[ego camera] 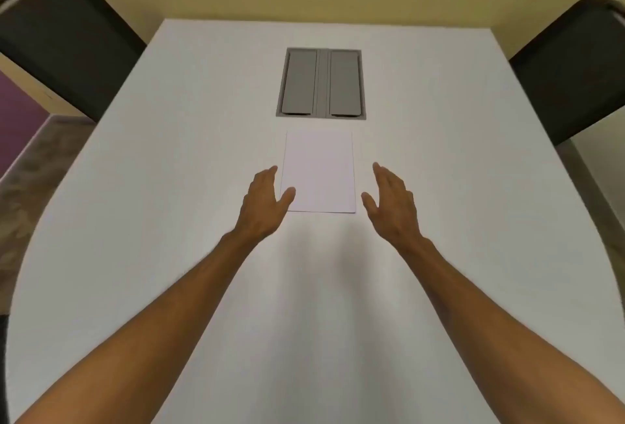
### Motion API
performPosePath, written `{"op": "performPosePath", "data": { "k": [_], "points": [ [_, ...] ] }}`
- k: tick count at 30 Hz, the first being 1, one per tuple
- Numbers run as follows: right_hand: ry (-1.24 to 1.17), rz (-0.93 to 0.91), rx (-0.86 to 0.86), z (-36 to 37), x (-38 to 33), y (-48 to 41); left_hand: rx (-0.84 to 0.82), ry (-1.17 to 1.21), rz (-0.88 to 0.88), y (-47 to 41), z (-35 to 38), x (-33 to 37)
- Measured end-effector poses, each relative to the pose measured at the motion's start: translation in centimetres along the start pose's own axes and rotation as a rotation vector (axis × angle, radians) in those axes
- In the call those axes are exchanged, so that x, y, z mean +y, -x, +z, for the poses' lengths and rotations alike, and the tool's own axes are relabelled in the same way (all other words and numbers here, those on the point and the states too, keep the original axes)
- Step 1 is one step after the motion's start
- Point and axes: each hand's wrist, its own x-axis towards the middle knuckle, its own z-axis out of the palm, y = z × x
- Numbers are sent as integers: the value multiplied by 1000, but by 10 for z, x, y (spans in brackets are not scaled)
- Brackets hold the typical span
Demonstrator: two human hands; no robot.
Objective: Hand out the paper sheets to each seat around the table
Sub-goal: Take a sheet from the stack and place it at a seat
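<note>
You have the paper sheets point(319, 170) lying flat in the middle of the white table point(169, 186), straight ahead of you, with the long edges running away from you. They look pale, blank and squared up, so you cannot tell how many there are; only the top face shows. The far short edge sits just short of the grey hatch point(321, 83) set into the tabletop, apart from it. Your near left corner of the paper is hidden. A dark chair point(64, 38) stands at the far left side and another chair point(575, 65) at the far right, both well apart from the paper.
</note>
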Motion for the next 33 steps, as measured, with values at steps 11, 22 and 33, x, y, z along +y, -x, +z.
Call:
{"op": "performPosePath", "data": {
  "k": [11, 22, 33],
  "points": [
    [-49, 131, -103, 64, 23, -50, -9, 195, -366, -71, 49, -47],
    [-14, 316, -102, 106, 24, -78, 52, 301, -710, -106, 83, -65],
    [-437, 721, 48, 125, 32, -90, 159, 557, -809, -113, 93, -83]
  ]
}}
